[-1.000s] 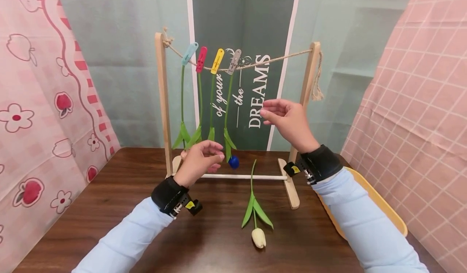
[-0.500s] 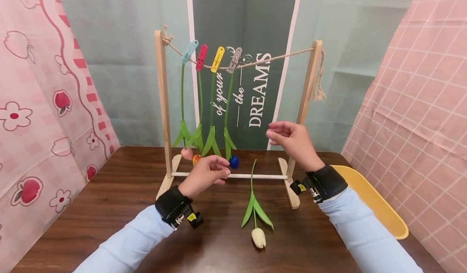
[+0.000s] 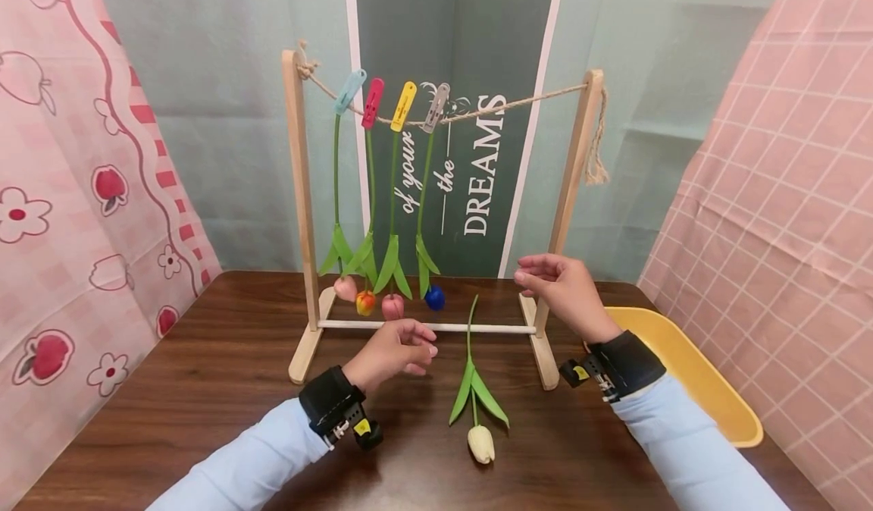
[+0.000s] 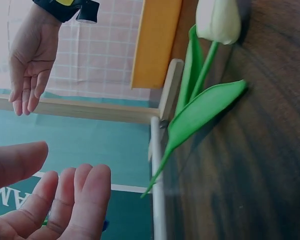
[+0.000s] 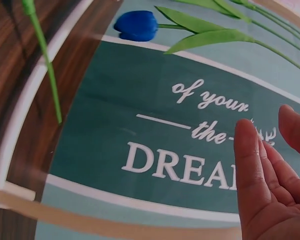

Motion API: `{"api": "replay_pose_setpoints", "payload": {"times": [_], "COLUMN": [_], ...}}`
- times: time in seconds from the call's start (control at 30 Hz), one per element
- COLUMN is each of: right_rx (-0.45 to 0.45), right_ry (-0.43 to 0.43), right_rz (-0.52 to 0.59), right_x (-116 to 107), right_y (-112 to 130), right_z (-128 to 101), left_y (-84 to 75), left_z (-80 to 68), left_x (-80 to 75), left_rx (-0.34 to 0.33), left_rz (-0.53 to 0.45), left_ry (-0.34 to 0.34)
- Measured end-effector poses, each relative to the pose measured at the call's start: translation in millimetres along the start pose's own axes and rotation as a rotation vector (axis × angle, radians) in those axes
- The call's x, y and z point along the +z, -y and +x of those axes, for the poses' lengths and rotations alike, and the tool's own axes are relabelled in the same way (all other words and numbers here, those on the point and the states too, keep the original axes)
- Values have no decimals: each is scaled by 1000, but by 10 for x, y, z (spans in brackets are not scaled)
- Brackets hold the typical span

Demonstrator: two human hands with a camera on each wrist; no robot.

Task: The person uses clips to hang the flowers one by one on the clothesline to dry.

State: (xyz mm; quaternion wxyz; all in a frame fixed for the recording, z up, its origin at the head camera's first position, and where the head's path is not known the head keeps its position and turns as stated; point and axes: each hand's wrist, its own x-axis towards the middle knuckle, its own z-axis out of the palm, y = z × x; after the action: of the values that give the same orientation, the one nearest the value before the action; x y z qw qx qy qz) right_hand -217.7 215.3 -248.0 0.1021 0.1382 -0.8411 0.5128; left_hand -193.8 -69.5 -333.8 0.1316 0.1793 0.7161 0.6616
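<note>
An artificial white tulip (image 3: 481, 444) lies on the table, bloom toward me, its stem tip over the rack's white crossbar (image 3: 498, 329). To its left my left hand (image 3: 394, 353) hovers with loosely bent fingers and holds nothing. On the other side, my right hand (image 3: 566, 295) is held up before the right post, thumb apart from the fingers in the right wrist view, also holding nothing. From a rope (image 3: 525, 102) hang several tulips upside down, including a blue tulip (image 3: 435, 297) and an orange-yellow tulip (image 3: 365, 302). Light blue, red, yellow (image 3: 404, 107) and grey clothespins clip their stems.
The wooden rack has a left post (image 3: 301, 192) and a right post (image 3: 576, 170) on flat feet. A yellow tray (image 3: 689, 378) sits at the table's right side. Pink cloths flank the table, and a green curtain (image 3: 457, 192) with white lettering hangs behind.
Both hands have come down and slightly rightward from near the hanging tulips. The left hand no longer covers the lower blooms. The clipped tulips and the white tulip stay in place.
</note>
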Motion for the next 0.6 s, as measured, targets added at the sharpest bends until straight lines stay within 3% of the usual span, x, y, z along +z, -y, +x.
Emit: {"api": "replay_pose_setpoints", "payload": {"times": [0.6], "right_rx": [84], "right_ry": [2], "right_rz": [-81], "right_x": [-418], "right_y": [-362], "right_z": [-199], "left_y": [215], "left_z": [-7], "left_x": [86], "left_rx": [-97], "left_rz": [-125], "left_ry": [-10]}}
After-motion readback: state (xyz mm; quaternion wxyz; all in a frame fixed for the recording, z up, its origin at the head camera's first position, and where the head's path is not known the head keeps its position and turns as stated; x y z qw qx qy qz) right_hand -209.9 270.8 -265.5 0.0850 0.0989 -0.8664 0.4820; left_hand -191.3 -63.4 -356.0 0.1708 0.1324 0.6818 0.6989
